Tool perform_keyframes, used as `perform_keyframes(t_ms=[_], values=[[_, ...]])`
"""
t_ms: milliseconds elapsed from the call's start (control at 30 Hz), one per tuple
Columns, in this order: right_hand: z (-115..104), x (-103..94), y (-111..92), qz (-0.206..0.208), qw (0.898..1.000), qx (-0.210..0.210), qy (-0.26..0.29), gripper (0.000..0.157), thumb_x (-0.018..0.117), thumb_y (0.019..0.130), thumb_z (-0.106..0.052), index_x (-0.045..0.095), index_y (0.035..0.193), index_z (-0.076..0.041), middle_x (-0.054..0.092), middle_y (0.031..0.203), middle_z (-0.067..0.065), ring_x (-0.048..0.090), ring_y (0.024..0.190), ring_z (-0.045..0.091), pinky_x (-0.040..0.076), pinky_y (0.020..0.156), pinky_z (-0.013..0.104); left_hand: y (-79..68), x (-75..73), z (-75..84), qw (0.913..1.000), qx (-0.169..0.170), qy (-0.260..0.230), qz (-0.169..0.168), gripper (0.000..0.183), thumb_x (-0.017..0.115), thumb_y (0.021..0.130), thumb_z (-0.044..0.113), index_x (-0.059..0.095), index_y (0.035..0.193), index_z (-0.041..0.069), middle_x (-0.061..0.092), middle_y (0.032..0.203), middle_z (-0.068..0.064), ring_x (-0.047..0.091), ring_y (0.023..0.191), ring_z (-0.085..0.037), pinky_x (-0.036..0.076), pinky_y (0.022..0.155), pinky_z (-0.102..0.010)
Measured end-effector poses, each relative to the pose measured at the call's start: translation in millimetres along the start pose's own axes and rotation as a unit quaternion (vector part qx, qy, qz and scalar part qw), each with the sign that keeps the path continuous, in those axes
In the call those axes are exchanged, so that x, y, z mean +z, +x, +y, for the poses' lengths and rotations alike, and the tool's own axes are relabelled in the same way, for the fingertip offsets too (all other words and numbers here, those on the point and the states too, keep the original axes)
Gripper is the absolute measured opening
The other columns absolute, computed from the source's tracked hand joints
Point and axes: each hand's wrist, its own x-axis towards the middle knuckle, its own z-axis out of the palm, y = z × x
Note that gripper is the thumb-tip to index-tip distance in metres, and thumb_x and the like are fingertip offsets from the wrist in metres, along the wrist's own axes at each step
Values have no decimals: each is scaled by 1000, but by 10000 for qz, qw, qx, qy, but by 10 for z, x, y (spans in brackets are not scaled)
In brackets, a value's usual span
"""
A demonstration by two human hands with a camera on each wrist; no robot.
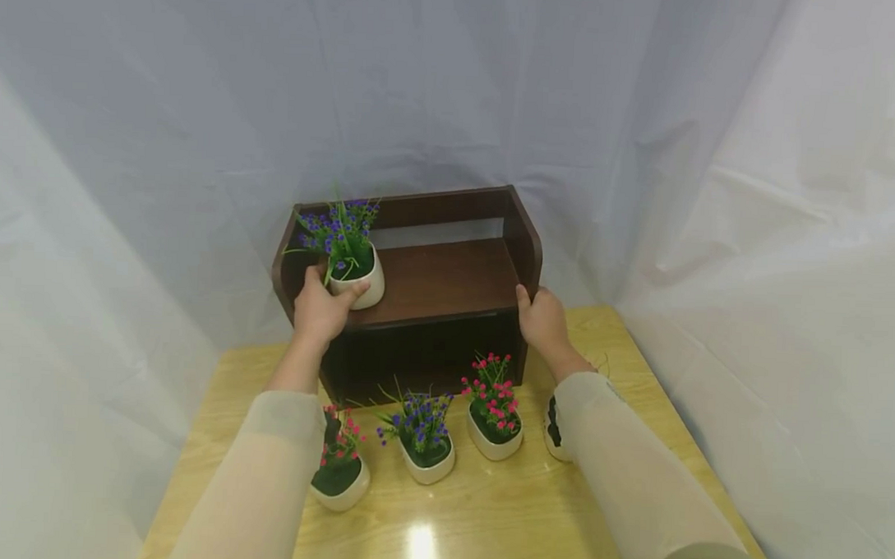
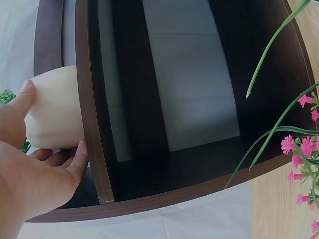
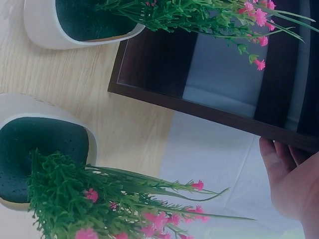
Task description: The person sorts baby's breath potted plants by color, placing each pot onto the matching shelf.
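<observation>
A dark brown two-tier wooden shelf (image 1: pixel 451 275) stands on the table. At the left end of its upper board, my left hand (image 1: pixel 321 310) holds a cream pot (image 1: pixel 373 283) of purple artificial flowers, thumb on the near side and fingers around the other. In the left wrist view the pot (image 2: pixel 54 107) meets the board's edge. My right hand (image 1: pixel 545 321) grips the shelf's right side panel near its front edge, thumb toward the inside. The right wrist view shows those fingers (image 3: pixel 271 159) against the panel, their tips partly hidden.
In front of the shelf stand a pink-flowered pot (image 1: pixel 344 490) at left, a purple-flowered pot (image 1: pixel 428 468), another pink-flowered pot (image 1: pixel 495 446), and one pot (image 1: pixel 555 435) mostly hidden by my right sleeve. All rest on the light wooden table (image 1: pixel 483 527). White sheeting (image 1: pixel 454 82) hangs behind.
</observation>
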Motion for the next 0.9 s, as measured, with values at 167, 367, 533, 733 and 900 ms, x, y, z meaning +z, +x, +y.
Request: perform_keyframes(t_ms=[167, 367, 533, 733, 900], values=[[8, 5, 12, -6, 10000, 41, 1, 64, 39, 117, -48, 61, 126, 11, 69, 119, 33, 69, 113, 51, 58, 97, 61, 28, 26, -14, 10000, -33, -12, -40, 94, 77, 98, 53, 31, 166, 6, 45, 170, -22, 44, 156, -47, 36, 132, -59], [23, 15, 32, 10, 9999, 68, -97, 63, 38, 118, -48, 61, 124, 11, 69, 117, 33, 69, 111, 50, 58, 95, 60, 47, 66, -35, 9998, -47, -100, -155, 97, 74, 100, 55, 26, 168, 7, 43, 170, -26, 43, 157, -46, 36, 132, -59], [13, 26, 30, -58, 9999, 46, -84, 62, 37, 118, -49, 61, 121, 8, 69, 112, 29, 69, 102, 45, 56, 86, 55, 45, 82, -59, 9999, 108, -49, -123, 100, 72, 101, 56, 20, 171, 6, 39, 173, -25, 42, 158, -46, 35, 132, -60], [15, 28, 43, -115, 9999, 82, -18, 63, 37, 118, -48, 60, 125, 10, 69, 118, 31, 69, 110, 48, 58, 93, 57, 20, 71, -58, 9997, 167, 185, 39, 108, 73, 100, 56, 9, 174, 11, 39, 171, -30, 42, 156, -51, 37, 131, -63], [27, 11, 70, -71, 10000, 60, -32, 63, 37, 118, -47, 60, 125, 12, 69, 119, 33, 69, 112, 50, 58, 95, 59, -62, 9, -29, 9992, 244, 228, 216, 109, 73, 100, 57, 3, 175, 21, 44, 167, -33, 46, 152, -55, 39, 127, -67]])
